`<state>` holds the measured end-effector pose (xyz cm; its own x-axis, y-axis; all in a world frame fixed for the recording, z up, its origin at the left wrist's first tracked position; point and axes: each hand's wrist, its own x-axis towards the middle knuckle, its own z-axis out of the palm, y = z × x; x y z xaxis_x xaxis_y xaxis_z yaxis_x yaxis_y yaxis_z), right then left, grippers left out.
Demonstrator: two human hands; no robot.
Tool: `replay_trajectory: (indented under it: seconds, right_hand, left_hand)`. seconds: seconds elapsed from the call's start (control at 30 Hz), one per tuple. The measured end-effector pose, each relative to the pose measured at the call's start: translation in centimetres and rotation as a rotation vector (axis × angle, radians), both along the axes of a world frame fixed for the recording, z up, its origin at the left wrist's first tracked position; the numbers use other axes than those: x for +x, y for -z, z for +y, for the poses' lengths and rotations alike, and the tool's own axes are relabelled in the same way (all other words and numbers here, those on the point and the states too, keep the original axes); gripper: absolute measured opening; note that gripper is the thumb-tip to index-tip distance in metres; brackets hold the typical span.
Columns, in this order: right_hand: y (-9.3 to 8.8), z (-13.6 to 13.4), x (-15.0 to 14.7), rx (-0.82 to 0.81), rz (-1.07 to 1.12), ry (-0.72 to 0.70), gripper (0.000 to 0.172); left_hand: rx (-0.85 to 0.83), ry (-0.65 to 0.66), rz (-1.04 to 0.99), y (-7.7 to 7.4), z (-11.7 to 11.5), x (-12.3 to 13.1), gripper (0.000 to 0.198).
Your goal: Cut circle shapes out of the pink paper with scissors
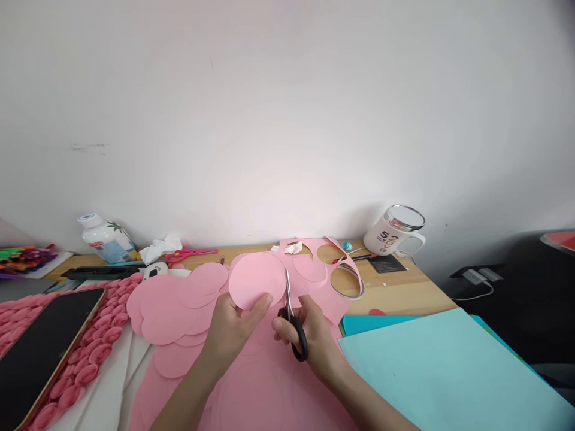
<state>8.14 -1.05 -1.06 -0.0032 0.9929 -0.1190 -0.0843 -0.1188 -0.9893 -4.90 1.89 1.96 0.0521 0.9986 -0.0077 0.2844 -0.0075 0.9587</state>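
Pinched between thumb and fingers of my left hand is a pink paper circle, held up above the table. My right hand grips black-handled scissors by their loops, blades pointing up along the circle's right edge. Whether the blades touch the paper I cannot tell. Several cut pink circles lie in an overlapping pile to the left. Behind my right hand is a pink sheet with round holes. Under my hands lies more pink paper, faintly marked with round outlines.
A white mug stands at the back right, near pale blue sheets. On the left are a phone, a white bottle, pink scissors and bundled coloured pens. A wall rises behind the wooden table.
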Motion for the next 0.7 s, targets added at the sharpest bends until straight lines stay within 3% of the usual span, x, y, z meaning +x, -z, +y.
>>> replay_trajectory:
  seconds: [0.3, 0.53, 0.7]
  right_hand:
    - [0.0, 0.0, -0.3, 0.008, 0.039, -0.025, 0.045]
    - [1.3, 0.0, -0.1, 0.055, 0.115, -0.049, 0.046]
    - [1.0, 0.2, 0.0, 0.096, 0.151, -0.072, 0.042]
  left_hand:
    - [-0.076, 0.138, -0.078, 0.0, -0.2, 0.2, 0.034]
    - [-0.090, 0.077, -0.056, -0.1, -0.4, 0.5, 0.042]
    - [-0.126, 0.122, -0.120, -0.3, -0.4, 0.4, 0.037]
